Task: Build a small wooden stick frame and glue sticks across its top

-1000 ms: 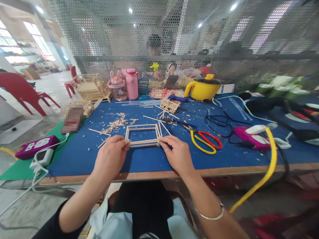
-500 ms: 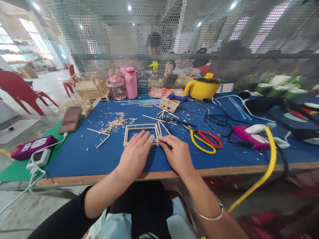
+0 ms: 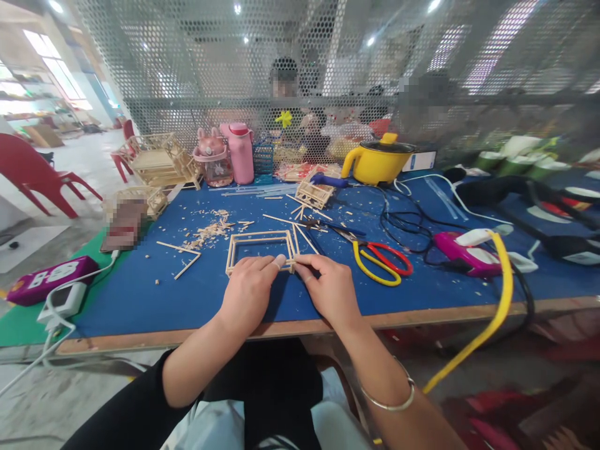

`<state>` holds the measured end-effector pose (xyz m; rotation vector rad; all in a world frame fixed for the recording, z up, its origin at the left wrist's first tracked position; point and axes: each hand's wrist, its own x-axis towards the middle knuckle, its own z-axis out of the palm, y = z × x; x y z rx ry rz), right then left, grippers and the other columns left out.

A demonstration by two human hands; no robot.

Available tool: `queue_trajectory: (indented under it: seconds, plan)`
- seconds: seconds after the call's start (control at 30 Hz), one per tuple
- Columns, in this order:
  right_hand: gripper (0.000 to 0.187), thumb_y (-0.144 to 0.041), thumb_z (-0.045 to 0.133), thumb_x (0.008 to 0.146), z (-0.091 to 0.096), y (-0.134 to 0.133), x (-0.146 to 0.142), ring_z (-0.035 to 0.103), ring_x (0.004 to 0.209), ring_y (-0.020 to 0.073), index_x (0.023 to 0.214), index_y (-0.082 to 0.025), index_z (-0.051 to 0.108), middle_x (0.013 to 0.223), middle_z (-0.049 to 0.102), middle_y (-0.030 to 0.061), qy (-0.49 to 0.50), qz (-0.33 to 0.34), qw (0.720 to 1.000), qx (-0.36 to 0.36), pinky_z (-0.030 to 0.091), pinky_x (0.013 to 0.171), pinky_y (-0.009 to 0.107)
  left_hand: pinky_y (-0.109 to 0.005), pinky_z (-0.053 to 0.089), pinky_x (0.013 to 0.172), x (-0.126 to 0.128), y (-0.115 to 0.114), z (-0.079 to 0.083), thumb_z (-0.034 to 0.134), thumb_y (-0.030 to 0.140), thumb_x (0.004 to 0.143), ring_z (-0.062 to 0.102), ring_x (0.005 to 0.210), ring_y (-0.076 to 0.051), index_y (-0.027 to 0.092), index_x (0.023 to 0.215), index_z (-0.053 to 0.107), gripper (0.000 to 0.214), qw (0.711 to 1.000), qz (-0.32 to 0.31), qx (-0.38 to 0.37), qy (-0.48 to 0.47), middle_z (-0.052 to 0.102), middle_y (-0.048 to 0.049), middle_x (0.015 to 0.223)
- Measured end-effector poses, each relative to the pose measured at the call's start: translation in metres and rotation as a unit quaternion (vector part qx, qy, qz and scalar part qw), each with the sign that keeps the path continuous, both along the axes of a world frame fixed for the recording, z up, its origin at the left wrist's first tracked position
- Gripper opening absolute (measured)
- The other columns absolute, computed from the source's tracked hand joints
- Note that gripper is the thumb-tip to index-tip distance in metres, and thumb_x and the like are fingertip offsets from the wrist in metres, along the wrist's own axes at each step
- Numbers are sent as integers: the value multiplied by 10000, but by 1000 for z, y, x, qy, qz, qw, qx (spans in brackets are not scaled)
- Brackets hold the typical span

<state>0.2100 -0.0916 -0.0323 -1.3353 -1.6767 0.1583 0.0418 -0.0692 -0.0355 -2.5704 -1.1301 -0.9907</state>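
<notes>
A small box-like frame of thin wooden sticks [image 3: 260,235] rests on the blue table top in front of me. My left hand [image 3: 250,289] lies over its near side, fingers closed on the near sticks. At the near right corner, my right hand [image 3: 332,286] pinches the frame between thumb and fingers; the exact piece in the pinch is partly hidden. Loose wooden sticks [image 3: 280,219] and dark-handled pliers [image 3: 334,226] lie just beyond. To the right are scissors [image 3: 382,262] with one yellow and one red handle.
Wood scraps [image 3: 213,230] and an L-shaped stick piece [image 3: 187,253] lie to the left. A pink bottle [image 3: 240,156], a yellow pot [image 3: 380,164] and a blue glue gun [image 3: 329,180] stand or lie at the back. Black cables [image 3: 405,222] run across the right side.
My left fingers have drawn back toward the near edge of the frame and curled more. The right hand keeps its pinch at the corner. The camera view has shifted slightly.
</notes>
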Motion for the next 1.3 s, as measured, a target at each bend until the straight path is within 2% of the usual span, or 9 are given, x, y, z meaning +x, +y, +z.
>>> queue_trajectory:
  seconds: [0.13,0.33,0.47,0.6,0.73,0.8,0.9,1.03,1.3]
  plan:
    - [146,-185,600,844,-1,0,0,699,823,198,896,-227,730,893,751,42,-18,7,1000,7,535,762,294,-363,519,758,0,1,3,483,92,881,665,820,-222,125,1084,649,265,1000,-12,-6,-6,728,-98,932]
    - [215,-222,555,875,0,0,-3,669,879,212,1040,-210,691,963,714,75,-61,7,997,46,525,819,330,-379,470,896,1,-1,5,443,90,902,663,848,-188,166,1094,639,285,999,5,-43,-3,730,-57,965]
    - [217,-253,527,896,0,3,-3,661,845,205,982,-207,720,910,697,78,-84,44,994,51,529,784,319,-386,469,918,5,1,3,446,76,894,671,845,-180,161,1070,631,269,998,14,-57,-19,732,-50,939]
    - [214,-242,525,900,-1,5,-1,669,833,193,970,-209,725,898,707,62,-84,48,994,46,533,771,307,-410,440,988,3,0,5,482,139,901,673,829,-165,143,1172,569,285,996,44,-67,-45,733,-63,930]
    - [203,-213,543,891,-1,4,-1,673,832,180,966,-193,731,909,713,57,-89,40,994,46,530,777,287,-528,382,1016,-23,-10,10,581,215,857,581,1084,-263,194,1079,654,235,989,129,-44,-64,654,-100,1147]
    - [200,-209,548,889,-1,4,-1,676,830,176,963,-198,733,909,714,49,-87,36,994,48,530,783,282,-445,485,889,-41,-14,9,625,235,826,593,1017,-263,199,1036,694,224,981,163,-60,-90,637,-121,1109]
    - [197,-217,550,890,-2,4,-1,676,831,174,957,-208,735,907,716,43,-84,32,995,52,531,787,281,-308,525,790,-58,-18,3,642,227,817,638,869,-180,203,1034,702,226,966,156,-114,-174,668,-69,969]
    - [197,-226,550,891,-3,5,0,674,832,179,954,-202,735,906,716,51,-86,33,995,49,529,779,287,-224,529,747,-60,-18,-4,635,221,824,669,800,-130,203,1069,687,251,945,157,-120,-262,715,-16,900]
    - [188,-222,552,877,-2,4,-2,667,841,177,966,-214,718,923,705,55,-50,34,998,25,523,800,295,-183,506,659,-54,-21,0,559,145,857,664,734,-114,204,974,728,214,971,165,-63,-162,719,-22,893]
